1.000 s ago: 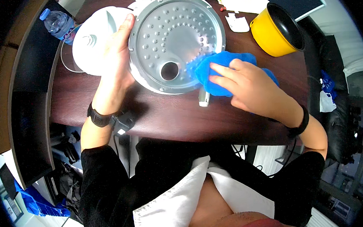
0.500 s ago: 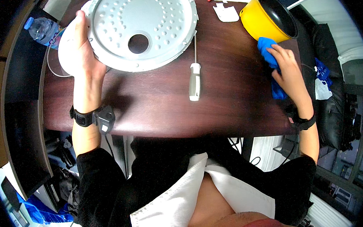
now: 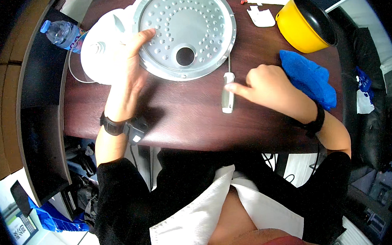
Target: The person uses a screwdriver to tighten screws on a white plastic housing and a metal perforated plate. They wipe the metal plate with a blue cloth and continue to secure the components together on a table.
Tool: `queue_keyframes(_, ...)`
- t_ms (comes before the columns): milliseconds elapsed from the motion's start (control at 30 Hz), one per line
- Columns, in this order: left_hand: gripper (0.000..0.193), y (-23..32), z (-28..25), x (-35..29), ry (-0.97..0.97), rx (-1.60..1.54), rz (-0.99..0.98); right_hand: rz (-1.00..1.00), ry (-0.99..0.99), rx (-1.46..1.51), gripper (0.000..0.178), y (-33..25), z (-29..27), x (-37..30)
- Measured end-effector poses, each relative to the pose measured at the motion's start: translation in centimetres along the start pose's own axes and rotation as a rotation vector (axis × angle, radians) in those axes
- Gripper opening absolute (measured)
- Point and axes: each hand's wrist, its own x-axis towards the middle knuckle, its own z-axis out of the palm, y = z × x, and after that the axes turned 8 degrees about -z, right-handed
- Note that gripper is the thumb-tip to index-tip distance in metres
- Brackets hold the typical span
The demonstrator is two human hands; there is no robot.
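Note:
My left hand [image 3: 132,63] grips the left rim of a round silver-grey metal lid [image 3: 190,30], its thumb lying on the dimpled face. A round hole passes through the lid near its lower edge. Beside it, partly behind my left hand, is a round white plastic part [image 3: 95,48]. My right hand [image 3: 268,89] hovers low at the right, thumb stretched toward and overlapping the handle of a screwdriver [image 3: 227,98]; whether it touches cannot be told. The other fingers curl down, apart from the thumb. Right of this hand a crumpled blue cloth [image 3: 310,77] lies on the table.
A yellow pot [image 3: 300,30] with a black inside lies tipped at the far right. Near it are a small white plate-like piece [image 3: 261,17] and a tiny red piece [image 3: 243,1]. A water bottle [image 3: 62,34] stands at the left, and the brown table [image 3: 182,123] ends before my lap.
My right hand has let go of the blue cloth and moved left to the screwdriver. The cloth now lies spread out. My left thumb has shifted onto the lid's face.

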Motion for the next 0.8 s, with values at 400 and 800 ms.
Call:
queue_keyframes(400, 0.034, -0.6, -0.4, 0.1, -0.025, 0.002, -0.057, 0.093, -0.090, 0.315, 0.044, 0.8, 2.5, 0.2)
queue_keyframes(800, 0.018, -0.3, -0.2, -0.2, -0.075, -0.029, -0.085, 0.145, 0.383, 1.350, 0.025, 5.2, 0.5, -3.9)
